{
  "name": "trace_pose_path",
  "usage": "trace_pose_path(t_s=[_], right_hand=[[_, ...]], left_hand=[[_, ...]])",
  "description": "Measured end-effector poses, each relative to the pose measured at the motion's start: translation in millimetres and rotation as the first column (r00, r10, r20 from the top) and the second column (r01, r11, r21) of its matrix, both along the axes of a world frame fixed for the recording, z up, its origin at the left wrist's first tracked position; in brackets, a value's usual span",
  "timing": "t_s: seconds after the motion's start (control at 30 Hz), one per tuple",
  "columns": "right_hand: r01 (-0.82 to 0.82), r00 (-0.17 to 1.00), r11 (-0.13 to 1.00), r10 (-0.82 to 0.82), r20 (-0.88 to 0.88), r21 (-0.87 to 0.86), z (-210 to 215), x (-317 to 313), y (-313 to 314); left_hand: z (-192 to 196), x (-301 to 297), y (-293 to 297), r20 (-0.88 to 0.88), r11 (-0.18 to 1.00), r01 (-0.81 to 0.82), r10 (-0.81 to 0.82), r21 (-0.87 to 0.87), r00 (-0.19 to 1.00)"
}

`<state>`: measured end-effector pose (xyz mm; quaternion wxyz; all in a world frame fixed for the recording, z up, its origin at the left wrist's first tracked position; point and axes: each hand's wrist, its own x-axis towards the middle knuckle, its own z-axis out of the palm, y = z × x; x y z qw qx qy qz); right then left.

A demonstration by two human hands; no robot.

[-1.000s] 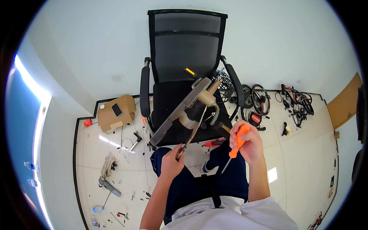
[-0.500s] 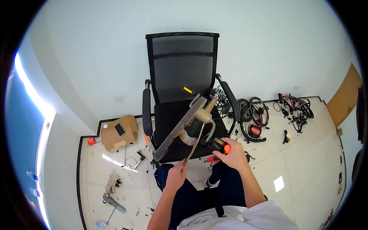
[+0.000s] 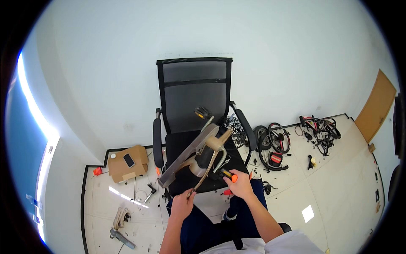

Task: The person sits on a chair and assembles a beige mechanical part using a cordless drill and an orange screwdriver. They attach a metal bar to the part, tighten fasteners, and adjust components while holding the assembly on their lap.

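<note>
A tan bicycle frame piece with a long grey guard leans on the seat of a black mesh-backed chair. Curved crank arms end in a black pedal above and another black pedal below, both with yellow reflectors. My left hand is closed round the lower end of a thin tan tube of the frame. Beside the lower pedal, my right hand is closed on a tool with an orange end; its fingers hide the rest. A red thing shows just below that hand.
Bicycle wheels and a dismantled bicycle lie along the wall at right. At left are a cardboard box with a phone on it, a grey part and scattered small pieces. A brown door is at far right.
The view has tilted, so the scene sits lower. My right hand and the lower pedal have shifted slightly left against the chair. The upper pedal has turned, showing more of its face. Both grips remain.
</note>
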<state>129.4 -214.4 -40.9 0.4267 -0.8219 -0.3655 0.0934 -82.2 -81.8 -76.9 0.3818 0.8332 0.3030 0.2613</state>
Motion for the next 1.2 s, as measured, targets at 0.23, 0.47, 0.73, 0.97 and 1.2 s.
trace_pose_path(t_s=[0.23, 0.47, 0.73, 0.97, 1.2], right_hand=[[-0.024, 1.0, 1.0, 0.024, -0.002, -0.001, 3, 15, -11], [-0.071, 0.984, 0.997, 0.071, -0.164, 0.005, -10, 30, -11], [0.034, 0.999, 0.999, -0.034, -0.025, 0.015, 5, 33, -14], [-0.131, 0.89, 0.972, 0.202, -0.408, 0.195, 88, 28, -21], [-0.293, 0.946, 0.953, 0.301, -0.117, 0.08, 144, -24, 3]], left_hand=[[5, 5, -5, -0.034, 0.997, 0.058, -0.057, 0.054, 0.998], [-23, 13, -18, 0.04, 0.999, -0.046, 0.045, 0.022, 0.998], [-27, 15, -19, 0.152, 0.998, -0.062, 0.067, -0.032, 0.986], [-29, 12, -18, 0.146, 0.991, -0.049, 0.068, -0.125, 0.987], [-28, 13, -16, 0.147, 0.966, -0.066, 0.106, -0.252, 0.983]])
